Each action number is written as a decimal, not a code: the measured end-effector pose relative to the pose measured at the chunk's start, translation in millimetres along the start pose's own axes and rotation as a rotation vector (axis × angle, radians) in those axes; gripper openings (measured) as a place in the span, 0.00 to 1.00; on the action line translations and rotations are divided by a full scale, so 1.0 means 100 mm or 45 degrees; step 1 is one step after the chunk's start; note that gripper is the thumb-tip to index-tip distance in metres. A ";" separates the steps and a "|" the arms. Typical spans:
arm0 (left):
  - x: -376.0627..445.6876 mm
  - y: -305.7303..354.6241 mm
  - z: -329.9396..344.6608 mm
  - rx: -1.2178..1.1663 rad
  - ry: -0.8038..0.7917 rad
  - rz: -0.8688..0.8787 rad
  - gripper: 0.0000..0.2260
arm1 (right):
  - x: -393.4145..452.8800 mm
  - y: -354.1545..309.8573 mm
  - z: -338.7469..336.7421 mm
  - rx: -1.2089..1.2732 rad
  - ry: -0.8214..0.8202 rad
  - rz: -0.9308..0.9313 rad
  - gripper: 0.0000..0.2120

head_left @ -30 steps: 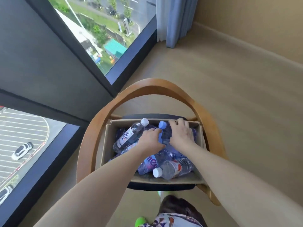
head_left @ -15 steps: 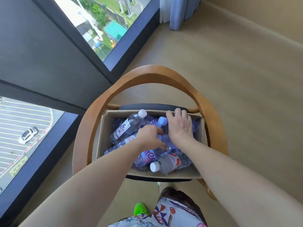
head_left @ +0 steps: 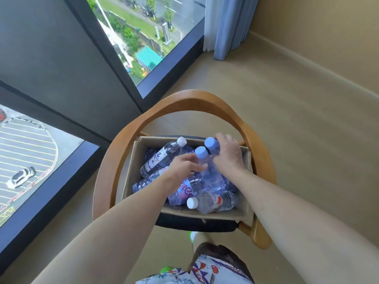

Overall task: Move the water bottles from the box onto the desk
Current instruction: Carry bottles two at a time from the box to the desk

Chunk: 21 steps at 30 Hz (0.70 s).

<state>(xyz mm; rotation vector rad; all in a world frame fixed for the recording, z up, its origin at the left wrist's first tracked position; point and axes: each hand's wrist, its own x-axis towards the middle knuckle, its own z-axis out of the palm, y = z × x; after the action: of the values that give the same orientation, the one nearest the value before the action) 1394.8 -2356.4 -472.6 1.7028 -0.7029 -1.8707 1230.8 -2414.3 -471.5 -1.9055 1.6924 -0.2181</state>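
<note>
An open cardboard box [head_left: 131,165] sits on the seat of a wooden chair and holds several plastic water bottles. My left hand [head_left: 184,167] grips a clear bottle with a blue cap [head_left: 209,171], tilted up out of the pile. My right hand [head_left: 229,156] is closed around a second blue-capped bottle [head_left: 212,144] at the box's far side; most of its body is hidden under the hand. A white-capped bottle with a white label [head_left: 162,158] lies at the far left of the box, and another white-capped bottle [head_left: 213,201] lies at the near edge. No desk is in view.
The chair's curved wooden backrest [head_left: 194,99] arches around the box on the far side and both flanks. Floor-to-ceiling windows [head_left: 147,37] run along the left, a blue curtain [head_left: 227,25] hangs in the corner, and beige floor [head_left: 297,111] extends to the right.
Both hands have lifted: two blue-capped bottles now stand raised out of the pile, one in each hand. The camera view has shifted slightly.
</note>
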 end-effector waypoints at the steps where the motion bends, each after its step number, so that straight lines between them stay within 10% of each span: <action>1: -0.04 0.02 -0.02 -0.077 0.017 -0.010 0.16 | 0.01 -0.07 -0.03 0.058 0.028 -0.004 0.21; 11: -0.93 0.09 -0.70 -1.145 0.264 -0.061 0.26 | -0.06 -1.37 -0.12 1.035 0.070 0.230 0.15; 16: -1.74 -0.02 -1.25 -1.111 0.239 0.144 0.27 | -0.37 -2.16 0.00 1.655 -0.694 0.625 0.18; 21: -2.67 -0.34 -1.68 -1.071 0.412 0.270 0.15 | -0.97 -3.07 0.29 1.412 -1.230 0.404 0.23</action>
<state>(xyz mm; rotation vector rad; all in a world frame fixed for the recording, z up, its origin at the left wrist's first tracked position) 1583.2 -2156.9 -313.0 1.2515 0.0549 -1.3888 1490.1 -2303.5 -313.4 -0.6727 0.8360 -0.0513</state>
